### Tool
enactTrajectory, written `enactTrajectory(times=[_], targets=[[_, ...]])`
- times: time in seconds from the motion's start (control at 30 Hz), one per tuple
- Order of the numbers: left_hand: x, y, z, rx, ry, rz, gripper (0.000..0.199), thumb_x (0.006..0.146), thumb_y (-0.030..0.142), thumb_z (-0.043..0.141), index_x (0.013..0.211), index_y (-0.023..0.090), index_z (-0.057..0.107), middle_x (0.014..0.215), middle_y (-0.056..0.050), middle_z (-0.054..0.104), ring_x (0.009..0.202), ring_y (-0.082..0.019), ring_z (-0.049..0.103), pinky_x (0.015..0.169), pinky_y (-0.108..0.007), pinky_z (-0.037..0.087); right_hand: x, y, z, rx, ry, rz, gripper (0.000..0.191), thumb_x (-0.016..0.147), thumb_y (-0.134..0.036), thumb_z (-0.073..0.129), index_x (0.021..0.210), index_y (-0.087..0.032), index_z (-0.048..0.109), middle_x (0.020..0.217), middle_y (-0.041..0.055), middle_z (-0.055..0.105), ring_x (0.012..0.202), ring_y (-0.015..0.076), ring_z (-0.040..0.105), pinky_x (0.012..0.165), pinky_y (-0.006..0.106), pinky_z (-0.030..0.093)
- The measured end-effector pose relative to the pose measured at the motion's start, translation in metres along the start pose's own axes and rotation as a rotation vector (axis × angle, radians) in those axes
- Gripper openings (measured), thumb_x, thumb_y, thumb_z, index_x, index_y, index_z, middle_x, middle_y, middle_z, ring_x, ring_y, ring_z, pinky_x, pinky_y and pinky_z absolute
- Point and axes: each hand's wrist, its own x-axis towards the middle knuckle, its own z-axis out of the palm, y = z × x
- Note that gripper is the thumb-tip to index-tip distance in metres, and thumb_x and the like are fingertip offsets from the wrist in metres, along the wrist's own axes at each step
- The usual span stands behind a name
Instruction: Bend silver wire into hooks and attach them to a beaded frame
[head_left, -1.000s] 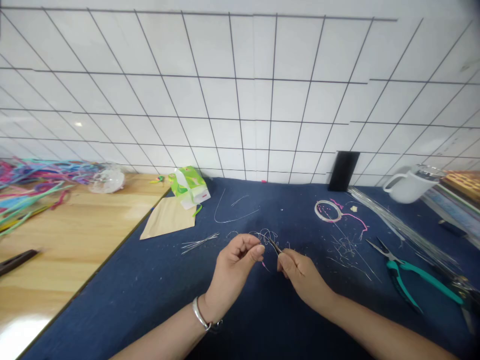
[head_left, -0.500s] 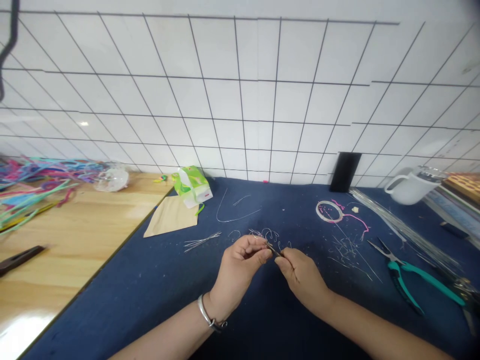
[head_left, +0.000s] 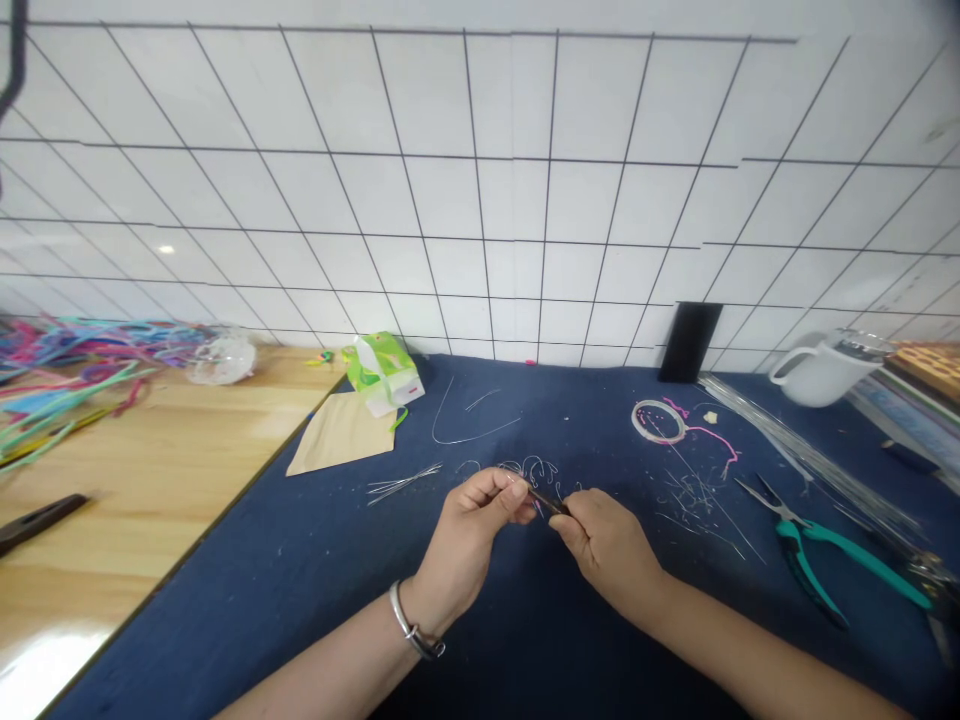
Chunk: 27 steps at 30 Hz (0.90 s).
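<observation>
My left hand (head_left: pixel 465 530), with a silver bangle at the wrist, is closed in a pinch around something small. A bit of pink shows below its fingertips, but what they hold is mostly hidden. My right hand (head_left: pixel 619 550) is wrapped around a thin dark tool (head_left: pixel 546 499), whose far end reaches the left fingertips; its exact kind is unclear. Just behind the hands lie several hooked pieces of thin wire (head_left: pixel 541 466). To the left is a small bundle of straight wires (head_left: pixel 405 483).
Green-handled pliers (head_left: pixel 787 525) lie open at right, beside scattered wire bits (head_left: pixel 694 497) and a round dish (head_left: pixel 636 420) with pink beads. Long wires (head_left: pixel 795 450), a white mug (head_left: pixel 821 375) and a black block (head_left: pixel 688 342) stand farther back. A green packet (head_left: pixel 384 368) rests on beige cloth (head_left: pixel 341 435).
My left thumb has moved up and left, pressing onto the fingers. More of the dark tool shows between the hands, and a pink bit now shows below the left fingers.
</observation>
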Motion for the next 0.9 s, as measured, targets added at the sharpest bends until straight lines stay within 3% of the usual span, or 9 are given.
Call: enactTrajectory(times=[0.27, 0.63, 0.77, 0.9], targets=[[0.005, 0.005, -0.006, 0.176, -0.063, 0.037, 0.015, 0.08, 0.027, 0.059, 0.072, 0.014, 0.059, 0.067, -0.002, 0.06, 0.065, -0.012, 0.055, 0.066, -0.026, 0.043, -0.001, 0.002, 0.001, -0.048, 0.004, -0.037, 0.036, 0.091, -0.043, 0.035, 0.065, -0.019, 0.043, 0.064, 0.0012, 0.048, 0.061, 0.0129, 0.04, 0.058, 0.026, 0.029], [0.017, 0.015, -0.025, 0.387, -0.333, 0.021, 0.016, 0.082, 0.025, 0.055, 0.072, 0.013, 0.06, 0.066, -0.002, 0.061, 0.064, -0.012, 0.055, 0.066, -0.026, 0.042, -0.003, 0.003, 0.001, -0.034, -0.094, -0.05, 0.04, 0.091, -0.045, 0.032, 0.065, -0.018, 0.044, 0.062, -0.0003, 0.047, 0.059, 0.0118, 0.041, 0.057, 0.025, 0.029], [0.02, 0.017, -0.03, 0.386, -0.413, 0.015, 0.016, 0.082, 0.024, 0.055, 0.073, 0.012, 0.06, 0.067, -0.003, 0.062, 0.065, -0.013, 0.056, 0.066, -0.027, 0.042, -0.004, 0.002, -0.004, 0.046, -0.194, -0.011, 0.04, 0.091, -0.046, 0.031, 0.065, -0.018, 0.043, 0.062, -0.0013, 0.048, 0.059, 0.0108, 0.043, 0.057, 0.023, 0.031], [0.021, 0.012, -0.029, 0.261, -0.406, -0.037, 0.014, 0.081, 0.024, 0.057, 0.076, 0.011, 0.06, 0.067, -0.003, 0.061, 0.062, -0.011, 0.056, 0.065, -0.026, 0.042, -0.003, -0.002, -0.01, 0.11, -0.251, 0.041, 0.039, 0.091, -0.046, 0.031, 0.066, -0.018, 0.043, 0.063, -0.0015, 0.049, 0.059, 0.0105, 0.043, 0.055, 0.023, 0.031]])
